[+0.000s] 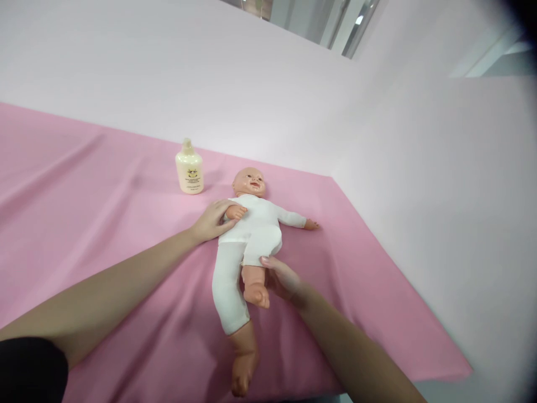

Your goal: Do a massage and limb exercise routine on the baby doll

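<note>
Lying on its back on the pink cloth that covers the surface, the baby doll has a bald plastic head pointing to 12 o'clock and feet toward 6 o'clock. It wears a white long-sleeved top and white leggings; 1 legging reaches the ankle, while the other is bunched up at the thigh, baring a bent leg. 1 arm stretches out toward 3 o'clock, the other is folded across the chest. The left hand lies open against the doll's side at 9 o'clock, fingers touching the folded arm. The right hand touches the bare leg with loosely curled fingers, gripping nothing firmly. A cream lotion bottle stands upright at 11 o'clock of the doll's head, apart from it.
</note>
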`<state>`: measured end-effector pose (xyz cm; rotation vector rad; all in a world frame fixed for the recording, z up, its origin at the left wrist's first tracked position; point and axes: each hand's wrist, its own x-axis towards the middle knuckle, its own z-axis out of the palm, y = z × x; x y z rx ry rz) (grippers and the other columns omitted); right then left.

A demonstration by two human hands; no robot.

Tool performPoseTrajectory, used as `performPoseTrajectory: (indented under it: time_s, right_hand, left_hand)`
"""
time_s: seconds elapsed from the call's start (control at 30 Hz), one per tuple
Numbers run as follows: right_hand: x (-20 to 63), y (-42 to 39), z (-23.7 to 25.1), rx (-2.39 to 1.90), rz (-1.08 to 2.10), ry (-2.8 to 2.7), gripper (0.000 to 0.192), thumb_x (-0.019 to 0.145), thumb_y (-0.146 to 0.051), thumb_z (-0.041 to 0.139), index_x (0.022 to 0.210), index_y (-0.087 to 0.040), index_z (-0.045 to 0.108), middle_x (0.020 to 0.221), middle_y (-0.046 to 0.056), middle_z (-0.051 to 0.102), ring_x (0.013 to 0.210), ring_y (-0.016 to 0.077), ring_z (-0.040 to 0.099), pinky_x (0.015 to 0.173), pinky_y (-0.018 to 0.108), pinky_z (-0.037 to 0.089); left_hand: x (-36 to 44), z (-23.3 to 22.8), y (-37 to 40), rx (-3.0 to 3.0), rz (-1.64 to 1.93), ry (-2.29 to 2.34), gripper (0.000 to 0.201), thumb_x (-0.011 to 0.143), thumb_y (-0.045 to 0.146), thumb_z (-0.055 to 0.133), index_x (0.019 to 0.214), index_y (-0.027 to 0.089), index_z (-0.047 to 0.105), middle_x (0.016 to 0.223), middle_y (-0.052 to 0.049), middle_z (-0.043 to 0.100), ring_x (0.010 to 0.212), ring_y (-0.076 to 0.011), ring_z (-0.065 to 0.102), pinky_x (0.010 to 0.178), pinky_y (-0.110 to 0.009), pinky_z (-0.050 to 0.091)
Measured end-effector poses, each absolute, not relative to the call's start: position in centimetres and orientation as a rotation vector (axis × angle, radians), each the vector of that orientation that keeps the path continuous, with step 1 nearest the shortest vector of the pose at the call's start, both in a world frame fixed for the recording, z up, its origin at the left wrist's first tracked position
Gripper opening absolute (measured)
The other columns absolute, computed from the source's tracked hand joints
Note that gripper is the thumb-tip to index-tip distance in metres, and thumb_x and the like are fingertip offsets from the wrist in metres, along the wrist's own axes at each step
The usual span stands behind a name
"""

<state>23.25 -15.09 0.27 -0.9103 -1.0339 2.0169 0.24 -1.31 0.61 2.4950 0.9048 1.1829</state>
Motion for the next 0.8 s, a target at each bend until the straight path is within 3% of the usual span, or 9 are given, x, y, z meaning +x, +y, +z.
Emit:
performPoseTrajectory:
  time_s: [0.17, 0.43, 0.8]
  right_hand:
    - [23.1, -15.1, 0.4, -0.896, 2.019, -1.066, 0.054, 0.068, -0.064, 0.08, 0.095, -0.018, 0.074, 0.087, 0.011, 0.075, 0.091, 0.0308, 0.072, 0.089, 0.044, 0.057]
    - [22.8, -15.1, 0.8, -0.971, 2.044, -1.073, 0.069, 0.06, -0.056, 0.09, 0.117, -0.021, 0.07, 0.112, 0.012, 0.076, 0.11, 0.034, 0.072, 0.095, 0.045, 0.057]
    - [23.1, -14.9, -0.1, -0.894, 2.042, -1.094, 0.065, 0.067, -0.053, 0.088, 0.121, -0.022, 0.069, 0.111, 0.012, 0.076, 0.109, 0.0331, 0.073, 0.091, 0.044, 0.058]
  left_hand:
    - [0.2, 0.5, -1.2, 2.509, 1.203, 0.884, 0.033, 0.094, 0.04, 0.057, 0.118, 0.018, 0.064, 0.12, -0.012, 0.073, 0.112, -0.0286, 0.068, 0.102, -0.045, 0.049]
    - [0.3, 0.6, -1.1, 2.483, 1.185, 0.888, 0.035, 0.093, 0.043, 0.056, 0.117, 0.019, 0.064, 0.12, -0.012, 0.073, 0.111, -0.0285, 0.068, 0.102, -0.046, 0.049]
    - [0.3, 0.6, -1.1, 2.462, 1.167, 0.922, 0.035, 0.093, 0.044, 0.055, 0.116, 0.019, 0.063, 0.121, -0.012, 0.073, 0.113, -0.029, 0.067, 0.104, -0.046, 0.049]
